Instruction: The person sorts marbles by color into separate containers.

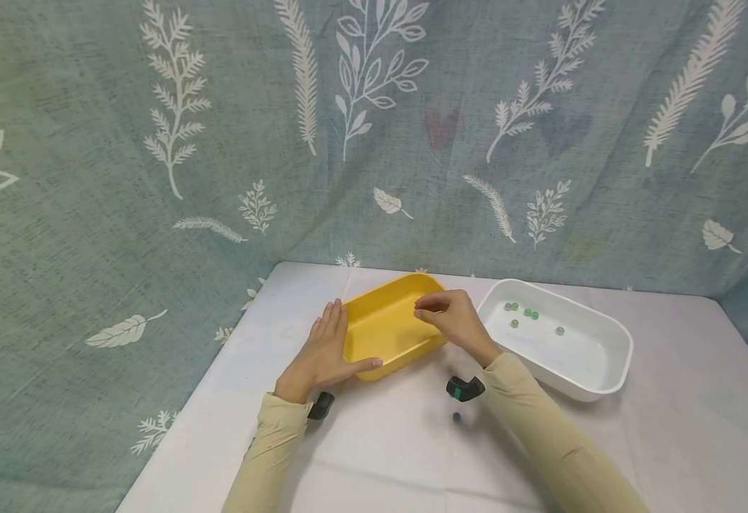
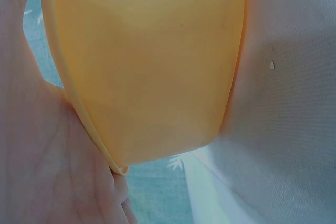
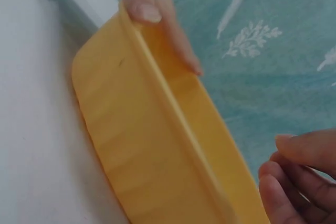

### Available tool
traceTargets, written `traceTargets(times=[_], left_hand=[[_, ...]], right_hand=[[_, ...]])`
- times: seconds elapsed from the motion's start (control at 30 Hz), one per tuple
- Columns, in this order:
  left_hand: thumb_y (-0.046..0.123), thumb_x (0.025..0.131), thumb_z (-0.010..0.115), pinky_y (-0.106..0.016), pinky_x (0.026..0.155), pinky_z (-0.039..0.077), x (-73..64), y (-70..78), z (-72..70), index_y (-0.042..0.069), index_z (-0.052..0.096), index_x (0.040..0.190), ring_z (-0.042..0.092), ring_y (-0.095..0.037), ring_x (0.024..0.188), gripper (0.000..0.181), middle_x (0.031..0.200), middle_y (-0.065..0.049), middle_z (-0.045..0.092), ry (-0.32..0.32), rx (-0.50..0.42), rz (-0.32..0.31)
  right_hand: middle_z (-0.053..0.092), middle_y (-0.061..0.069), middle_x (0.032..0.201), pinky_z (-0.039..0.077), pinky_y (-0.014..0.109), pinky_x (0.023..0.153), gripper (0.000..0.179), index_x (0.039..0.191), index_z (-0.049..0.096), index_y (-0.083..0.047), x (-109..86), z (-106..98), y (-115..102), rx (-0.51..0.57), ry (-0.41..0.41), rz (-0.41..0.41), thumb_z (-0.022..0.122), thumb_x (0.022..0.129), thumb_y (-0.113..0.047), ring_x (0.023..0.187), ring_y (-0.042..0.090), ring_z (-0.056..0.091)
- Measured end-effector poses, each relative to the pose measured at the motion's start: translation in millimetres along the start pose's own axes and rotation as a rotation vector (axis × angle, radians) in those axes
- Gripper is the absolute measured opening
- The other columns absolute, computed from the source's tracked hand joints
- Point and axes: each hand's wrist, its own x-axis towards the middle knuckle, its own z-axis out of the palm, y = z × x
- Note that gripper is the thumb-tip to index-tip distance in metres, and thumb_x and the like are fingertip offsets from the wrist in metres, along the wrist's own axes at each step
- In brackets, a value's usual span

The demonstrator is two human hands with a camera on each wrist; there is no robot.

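— Left hand (image 1: 323,353) of ours lies flat against the yellow tub (image 1: 387,324), thumb along its near wall; the right hand (image 1: 454,320) hovers over it, fingers curled, holding nothing we can see.

— We count five beads in the white tub (image 1: 595,374), none yellow-side; one bead (image 1: 456,417) sits on the worktop (image 1: 669,427).

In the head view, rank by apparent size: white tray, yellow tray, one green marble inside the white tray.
1. white tray
2. yellow tray, partly hidden by both hands, so near the white one
3. green marble, far smallest
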Motion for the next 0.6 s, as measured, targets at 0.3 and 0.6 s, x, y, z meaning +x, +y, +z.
traceTargets(times=[0.3,0.6], left_hand=[[0.088,0.079,0.057,-0.054,0.132,0.008,1.2,0.0,0.5,-0.003,0.003,0.164,-0.003,-0.037,0.163,0.135,0.174,-0.021,-0.004,0.011,0.002,0.013],[0.088,0.08,0.057,-0.054,0.133,0.007,0.4,0.9,-0.5,-0.002,0.001,0.164,-0.005,-0.035,0.163,0.135,0.174,-0.02,-0.007,0.004,0.006,0.01]], right_hand=[[0.079,0.012,0.113,0.06,0.025,0.081,0.027,0.114,0.078,-0.003,-25.0,-16.9,-3.9,0.06,-0.008,0.03,0.079,0.092,-0.018,0.098,0.023,0.074],[0.078,0.016,0.109,0.059,0.019,0.081,0.023,0.11,0.079,-0.002,-57.9,-27.4,3.4,0.108,0.006,-0.03,0.079,0.092,-0.016,0.092,0.012,0.074]])
